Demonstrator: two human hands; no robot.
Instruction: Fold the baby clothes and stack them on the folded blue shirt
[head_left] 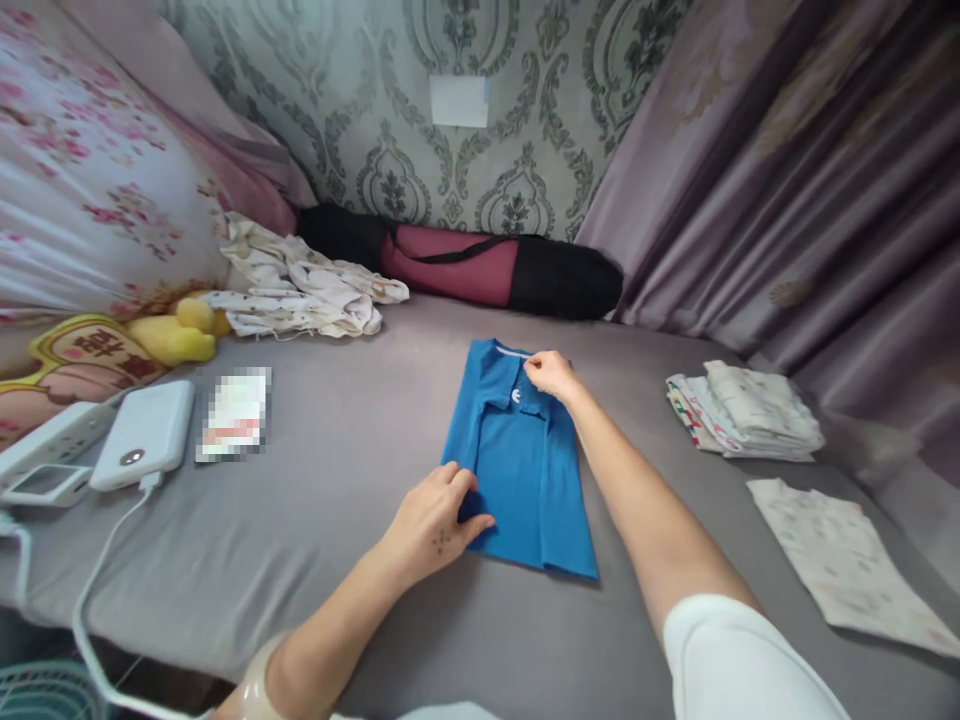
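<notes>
A blue long-sleeved shirt (510, 470) lies on the grey sheet in front of me, its sides and sleeves folded inward. A small white logo shows on its upper chest, below the pale collar edge. My right hand (551, 377) is at the collar end, with thumb and fingertips pinched on the shirt's fabric. At the lower left edge of the shirt rests my left hand (439, 520). Its thumb and fingers are apart, curved over the blue cloth, and nothing is seen held between them.
Right of the shirt sit a stack of folded clothes (757, 410) and a pale patterned garment (847, 565). A long black-and-maroon bag (457, 265) lies along the wall. Leftward are a crumpled cloth (300, 285), yellow plush toy (165, 335), white power bank (146, 435) and cable (94, 590).
</notes>
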